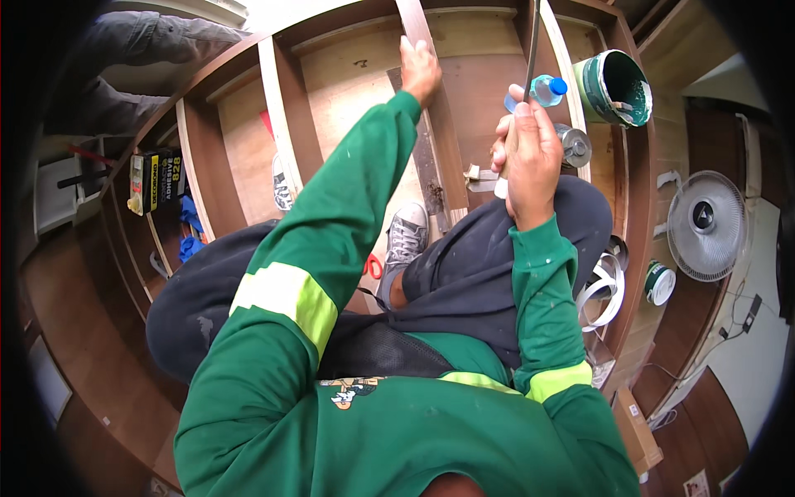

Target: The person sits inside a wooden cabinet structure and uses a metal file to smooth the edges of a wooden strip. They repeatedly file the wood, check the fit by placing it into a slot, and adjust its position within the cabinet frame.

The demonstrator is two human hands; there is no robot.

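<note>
My left hand (421,73) reaches forward, its fingers closed over the top edge of a brown wooden divider board (445,145). In front of my right knee, my right hand (532,153) is wrapped round the pale handle of a long, thin, dark tool (533,54). The tool stands nearly upright, pointing away from me; whether it is a file or a blade I cannot tell. Just beyond that hand lies a clear bottle with a blue cap (548,88). A metal can (573,147) stands beside my right wrist.
I sit inside a wooden frame split by dividers (281,116). A green bucket (614,89) and a fan (706,224) are on the right, with rolls of white edging strip (603,290). A yellow-and-black adhesive tin (155,182) is left. Red-handled scissors (373,265) lie by my foot. Another person's legs (157,50) show far left.
</note>
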